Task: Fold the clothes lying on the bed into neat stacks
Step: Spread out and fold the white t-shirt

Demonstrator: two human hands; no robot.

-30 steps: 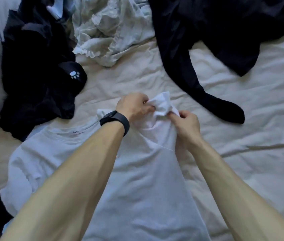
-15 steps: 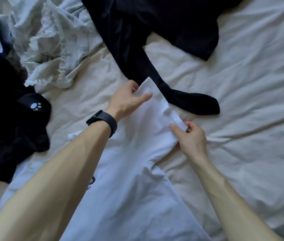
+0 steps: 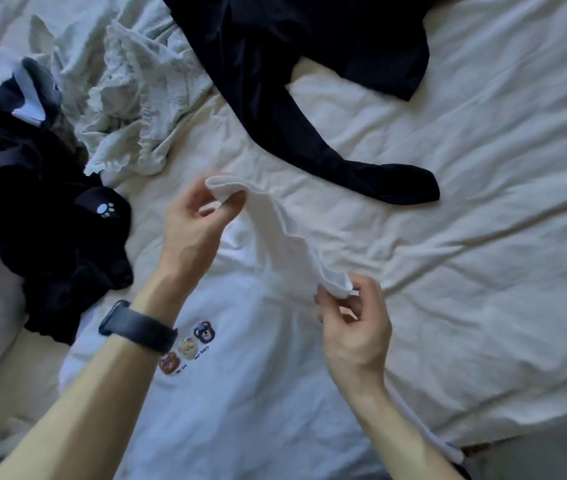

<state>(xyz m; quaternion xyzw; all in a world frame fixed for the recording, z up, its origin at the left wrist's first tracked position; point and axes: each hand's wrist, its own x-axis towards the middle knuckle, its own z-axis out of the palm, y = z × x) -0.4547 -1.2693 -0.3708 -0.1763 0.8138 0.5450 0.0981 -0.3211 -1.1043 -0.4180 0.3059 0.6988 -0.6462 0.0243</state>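
Wide cream bed (image 3: 483,237) fills the frame, rumpled all over, and across the lower centre lies the white T-shirt (image 3: 258,393), spread front-up on the sheet. Both hands are on its sleeve (image 3: 289,233), lifted off the bed and strung between them. The left hand (image 3: 192,230), centre frame, has a closed grip, thumb and fingertips pinching the sleeve's upper end. The right hand (image 3: 355,327), lower and to the right, pinches the other end the same way, spare fingers loosely curled. Upper centre, a big black garment (image 3: 310,64) sprawls, one long limb trailing down to end just above the sleeve, not touching it. At the left edge sits a dark heap of clothes (image 3: 43,220) with a white paw print (image 3: 106,210), right beside the shirt. Upper left, a pale frilled garment (image 3: 136,109) lies crumpled. A dark wristband (image 3: 138,329) circles the left wrist, just beside the little bear prints (image 3: 186,348) on the shirt.
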